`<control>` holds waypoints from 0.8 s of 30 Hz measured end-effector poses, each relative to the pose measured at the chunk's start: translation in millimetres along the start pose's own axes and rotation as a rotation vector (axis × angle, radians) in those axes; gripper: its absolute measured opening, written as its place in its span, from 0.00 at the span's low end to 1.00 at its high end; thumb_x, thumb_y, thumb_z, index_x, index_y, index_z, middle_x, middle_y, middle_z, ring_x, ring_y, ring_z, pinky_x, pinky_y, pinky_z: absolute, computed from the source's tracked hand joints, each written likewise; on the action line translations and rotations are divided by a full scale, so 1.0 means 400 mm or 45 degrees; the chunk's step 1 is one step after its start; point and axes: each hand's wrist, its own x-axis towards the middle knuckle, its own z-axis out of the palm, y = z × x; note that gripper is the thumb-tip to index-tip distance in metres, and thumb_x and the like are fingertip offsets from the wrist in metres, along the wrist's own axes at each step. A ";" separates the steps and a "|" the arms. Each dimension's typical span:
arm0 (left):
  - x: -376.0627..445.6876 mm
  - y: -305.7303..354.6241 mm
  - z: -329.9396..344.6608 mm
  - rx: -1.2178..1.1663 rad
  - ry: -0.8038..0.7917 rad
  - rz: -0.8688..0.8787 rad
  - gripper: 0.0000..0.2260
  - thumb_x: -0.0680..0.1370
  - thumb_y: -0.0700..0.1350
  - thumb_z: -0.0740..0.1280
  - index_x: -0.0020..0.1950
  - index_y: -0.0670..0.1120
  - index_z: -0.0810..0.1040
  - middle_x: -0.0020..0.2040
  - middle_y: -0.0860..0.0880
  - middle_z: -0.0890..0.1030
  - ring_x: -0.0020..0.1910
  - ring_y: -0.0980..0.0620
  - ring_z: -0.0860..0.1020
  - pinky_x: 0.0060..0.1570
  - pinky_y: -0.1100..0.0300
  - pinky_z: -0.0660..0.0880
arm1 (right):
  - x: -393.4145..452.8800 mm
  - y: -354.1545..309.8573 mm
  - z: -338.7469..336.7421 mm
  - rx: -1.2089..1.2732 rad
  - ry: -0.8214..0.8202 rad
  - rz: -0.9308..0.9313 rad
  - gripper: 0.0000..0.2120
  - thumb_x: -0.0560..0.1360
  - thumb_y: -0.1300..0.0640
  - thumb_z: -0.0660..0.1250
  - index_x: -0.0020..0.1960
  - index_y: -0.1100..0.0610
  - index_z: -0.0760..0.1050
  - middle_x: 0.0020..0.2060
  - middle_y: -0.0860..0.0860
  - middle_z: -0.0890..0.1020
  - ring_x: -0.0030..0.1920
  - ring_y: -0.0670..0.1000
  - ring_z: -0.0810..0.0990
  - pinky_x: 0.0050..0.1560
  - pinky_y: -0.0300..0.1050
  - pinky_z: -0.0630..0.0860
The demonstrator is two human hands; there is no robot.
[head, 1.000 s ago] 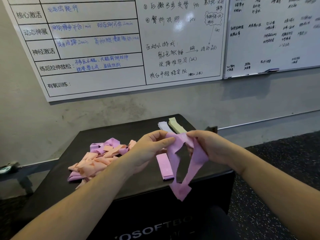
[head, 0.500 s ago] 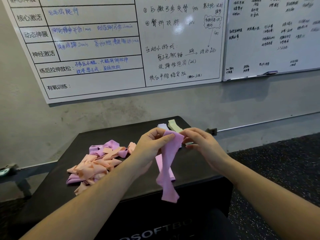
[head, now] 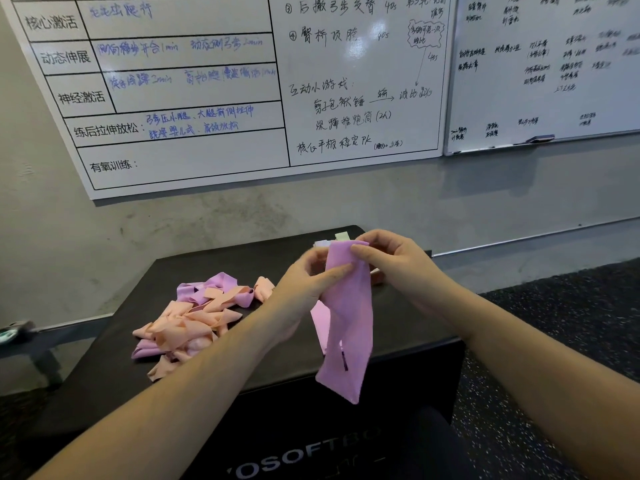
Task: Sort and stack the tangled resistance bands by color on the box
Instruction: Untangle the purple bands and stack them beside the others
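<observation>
A purple band (head: 348,327) hangs flat and folded over the black box (head: 194,375). My left hand (head: 308,282) pinches its upper left edge, and my right hand (head: 391,261) pinches its top right corner. A tangled heap of peach and purple bands (head: 194,317) lies on the box's left half. A flat purple band (head: 320,318) lies on the box behind the hanging one. At the box's far edge, a pale lilac band (head: 320,243) and a light green band (head: 342,236) peek out above my hands.
Two whiteboards (head: 242,98) with writing hang on the concrete wall behind the box. Dark speckled flooring (head: 571,323) lies to the right. A low bench end (head: 14,332) shows at the far left.
The purple band was spread as an open loop between my hands; it now hangs flattened into a folded strip. Both hands have come closer together at its top.
</observation>
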 end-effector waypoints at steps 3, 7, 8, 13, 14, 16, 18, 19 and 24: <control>-0.013 -0.003 0.016 0.132 -0.146 -0.076 0.04 0.80 0.45 0.70 0.54 0.50 0.83 0.44 0.58 0.86 0.45 0.64 0.82 0.43 0.71 0.75 | 0.008 -0.010 0.000 0.064 -0.005 0.029 0.04 0.81 0.56 0.67 0.49 0.55 0.79 0.40 0.47 0.82 0.42 0.48 0.79 0.40 0.44 0.79; -0.014 -0.016 0.031 0.124 -0.141 -0.028 0.06 0.81 0.44 0.68 0.57 0.48 0.83 0.49 0.54 0.87 0.49 0.59 0.83 0.49 0.66 0.78 | 0.010 -0.006 0.000 0.107 -0.013 0.066 0.04 0.81 0.54 0.68 0.49 0.53 0.80 0.41 0.48 0.82 0.43 0.47 0.78 0.38 0.39 0.74; -0.014 -0.017 0.035 0.093 -0.105 -0.007 0.07 0.82 0.44 0.68 0.58 0.49 0.83 0.52 0.51 0.87 0.53 0.55 0.84 0.53 0.60 0.80 | 0.009 -0.001 0.001 0.122 -0.006 0.077 0.05 0.81 0.53 0.68 0.49 0.52 0.81 0.41 0.48 0.82 0.43 0.48 0.78 0.40 0.40 0.74; -0.012 -0.007 0.041 -0.064 -0.002 0.067 0.10 0.84 0.45 0.64 0.54 0.55 0.85 0.56 0.50 0.85 0.58 0.50 0.82 0.53 0.51 0.81 | -0.015 0.054 -0.001 0.074 0.072 0.127 0.19 0.75 0.38 0.70 0.57 0.51 0.79 0.48 0.46 0.85 0.52 0.50 0.83 0.53 0.50 0.80; -0.010 -0.004 0.041 -0.119 0.025 0.036 0.09 0.84 0.45 0.64 0.56 0.54 0.84 0.57 0.49 0.85 0.58 0.49 0.82 0.53 0.50 0.81 | -0.023 0.069 -0.003 0.069 0.062 0.180 0.24 0.74 0.34 0.68 0.59 0.51 0.79 0.50 0.48 0.85 0.54 0.52 0.84 0.58 0.53 0.80; -0.003 -0.003 0.042 -0.255 0.077 -0.042 0.06 0.83 0.45 0.65 0.58 0.51 0.81 0.52 0.49 0.86 0.53 0.48 0.83 0.52 0.51 0.80 | -0.040 0.104 -0.004 0.056 -0.025 0.299 0.25 0.79 0.35 0.61 0.60 0.53 0.80 0.53 0.50 0.86 0.56 0.52 0.84 0.64 0.57 0.77; 0.002 -0.003 0.045 -0.342 0.116 -0.062 0.06 0.83 0.45 0.65 0.58 0.49 0.79 0.47 0.49 0.85 0.46 0.51 0.84 0.48 0.52 0.81 | -0.057 0.141 -0.008 0.051 -0.142 0.401 0.22 0.82 0.38 0.59 0.61 0.53 0.81 0.55 0.51 0.86 0.58 0.53 0.84 0.67 0.59 0.74; 0.004 -0.003 0.046 -0.385 0.123 -0.064 0.06 0.83 0.45 0.65 0.59 0.48 0.79 0.45 0.50 0.85 0.43 0.53 0.84 0.45 0.55 0.81 | -0.068 0.156 -0.008 0.051 -0.210 0.424 0.21 0.81 0.39 0.61 0.61 0.53 0.81 0.57 0.52 0.85 0.59 0.54 0.83 0.69 0.60 0.73; 0.012 -0.003 0.046 -0.555 0.215 -0.104 0.08 0.84 0.45 0.63 0.61 0.47 0.78 0.47 0.48 0.85 0.43 0.53 0.84 0.38 0.60 0.80 | -0.103 0.190 0.003 0.041 -0.350 0.416 0.16 0.74 0.48 0.73 0.60 0.51 0.81 0.57 0.51 0.85 0.61 0.54 0.82 0.69 0.59 0.74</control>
